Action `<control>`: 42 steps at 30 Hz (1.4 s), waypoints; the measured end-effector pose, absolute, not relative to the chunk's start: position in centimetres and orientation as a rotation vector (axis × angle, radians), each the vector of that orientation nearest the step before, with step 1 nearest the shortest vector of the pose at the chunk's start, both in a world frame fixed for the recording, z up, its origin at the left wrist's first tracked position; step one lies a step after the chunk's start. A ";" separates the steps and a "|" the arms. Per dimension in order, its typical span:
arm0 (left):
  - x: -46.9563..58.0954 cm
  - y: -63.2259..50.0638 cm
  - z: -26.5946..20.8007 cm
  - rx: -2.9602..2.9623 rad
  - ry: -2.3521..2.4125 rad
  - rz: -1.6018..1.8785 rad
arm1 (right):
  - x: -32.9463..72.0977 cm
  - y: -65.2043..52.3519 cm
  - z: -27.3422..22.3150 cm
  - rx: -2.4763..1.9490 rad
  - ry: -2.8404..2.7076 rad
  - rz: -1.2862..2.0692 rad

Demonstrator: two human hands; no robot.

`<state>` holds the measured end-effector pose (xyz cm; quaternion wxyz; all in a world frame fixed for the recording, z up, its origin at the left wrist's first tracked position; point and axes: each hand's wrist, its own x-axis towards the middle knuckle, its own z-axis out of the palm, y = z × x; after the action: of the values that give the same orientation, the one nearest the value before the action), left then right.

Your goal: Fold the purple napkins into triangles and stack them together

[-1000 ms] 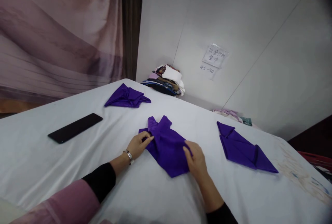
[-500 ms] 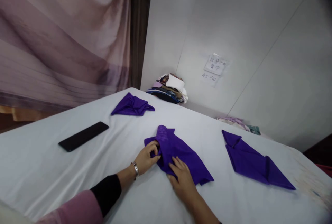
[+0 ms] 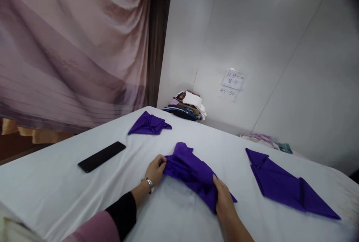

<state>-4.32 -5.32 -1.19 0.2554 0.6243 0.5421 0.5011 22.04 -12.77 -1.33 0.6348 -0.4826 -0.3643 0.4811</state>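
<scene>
A purple cloth napkin (image 3: pixel 193 171), partly folded, lies on the white-covered table (image 3: pixel 174 212) in front of me. My left hand (image 3: pixel 156 168), with a silver bracelet at the wrist, pinches its left corner between thumb and fingers. At the right end, my right hand (image 3: pixel 224 197) grips the napkin's edge, thumb on top and the other fingers hidden beneath or behind it. A small peak of cloth stands up near the napkin's far left part, and one pointed corner sticks out past my right hand.
A folded purple napkin (image 3: pixel 150 123) lies at the far left, and another (image 3: pixel 288 184) to the right. A flat black object (image 3: pixel 101 156) rests left of my hands. Stacked cloths (image 3: pixel 187 105) sit by the wall beyond the table, under a handwritten paper sign (image 3: pixel 232 79).
My left hand has moved from under the fold to the napkin's left corner. My right hand has slid right and now grips the right end. The napkin's near edge is drawn out between them.
</scene>
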 end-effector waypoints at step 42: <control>-5.8 -16.3 -0.2 2.692 0.969 0.800 | 29.2 -16.1 1.4 -1.271 -0.535 1.159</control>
<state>-5.77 -16.34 -0.18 0.0850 0.9029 0.3249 0.2684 29.18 -16.13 1.40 0.6211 -0.5528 -0.2328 0.5044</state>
